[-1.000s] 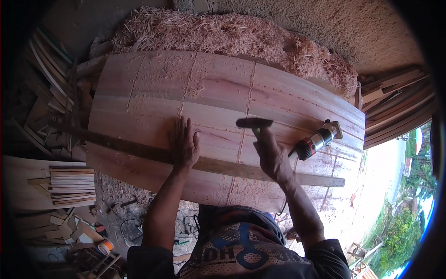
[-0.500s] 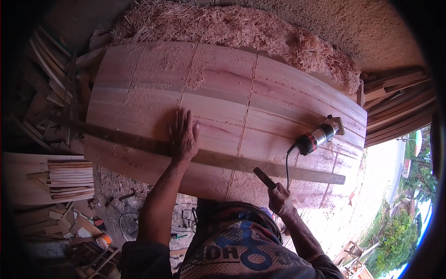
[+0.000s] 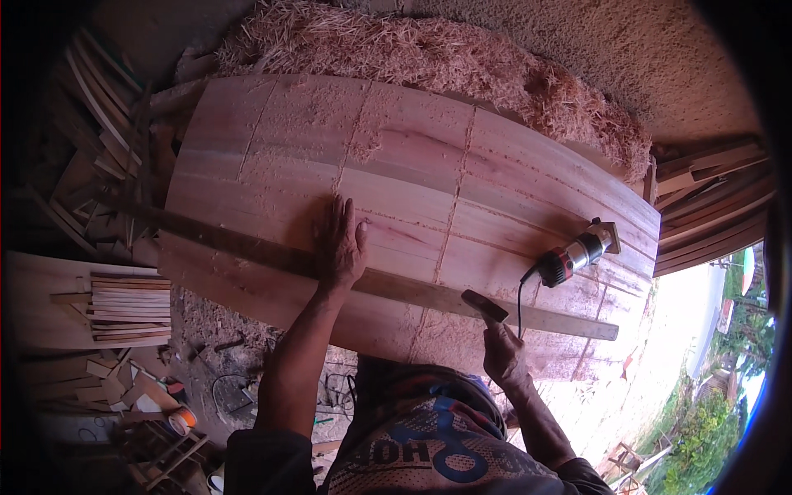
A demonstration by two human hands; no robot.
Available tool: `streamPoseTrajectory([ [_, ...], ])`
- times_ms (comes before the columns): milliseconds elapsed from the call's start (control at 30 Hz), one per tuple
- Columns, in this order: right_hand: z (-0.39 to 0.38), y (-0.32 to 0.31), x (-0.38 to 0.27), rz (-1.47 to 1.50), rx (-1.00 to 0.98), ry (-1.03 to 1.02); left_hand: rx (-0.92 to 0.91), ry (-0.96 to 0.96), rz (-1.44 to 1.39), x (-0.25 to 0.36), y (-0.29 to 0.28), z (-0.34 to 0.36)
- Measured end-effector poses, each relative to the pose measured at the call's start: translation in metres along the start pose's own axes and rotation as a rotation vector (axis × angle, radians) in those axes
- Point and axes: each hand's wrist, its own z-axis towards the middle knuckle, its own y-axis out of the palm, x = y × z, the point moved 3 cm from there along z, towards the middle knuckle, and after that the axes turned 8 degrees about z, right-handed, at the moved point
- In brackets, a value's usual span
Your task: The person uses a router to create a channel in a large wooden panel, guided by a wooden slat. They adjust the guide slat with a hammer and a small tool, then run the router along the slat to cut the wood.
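Observation:
My left hand (image 3: 340, 246) lies flat, fingers stretched, across a long straight wooden strip (image 3: 412, 291) and the wide panel (image 3: 289, 181) of joined boards under it. Closed round the handle of a hammer (image 3: 484, 306), my right hand (image 3: 503, 359) is near the panel's front edge. The hammer's dark block-like head is raised near the strip; whether they touch I cannot tell. Beyond it, on the right of the panel, a trim router (image 3: 577, 254) rests on its side, its black cord running down behind my right hand. Sawdust lines mark narrow grooves cut across the panel.
A heap of wood shavings (image 3: 437, 70) runs along the panel's far edge. Stacked boards (image 3: 714, 202) stand at the right, loose planks (image 3: 99, 107) at the left. Bundled slats (image 3: 128, 307) lie at the lower left, above offcuts and a tape roll (image 3: 181, 422).
The whole view has shifted slightly. My right hand has turned the hammer, so its head now shows crosswise. My left hand stays flat on the strip.

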Motion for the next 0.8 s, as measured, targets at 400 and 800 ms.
streamPoseTrajectory([
  [400, 0.031, 0.035, 0.021, 0.759, -0.025, 0.256, 0.481, -0.479, -0.219, -0.112, -0.011, -0.021],
  [800, 0.099, 0.087, 0.006, 0.821, -0.109, 0.189, 0.333, -1.152, -0.148, -0.258, -0.008, -0.019],
])
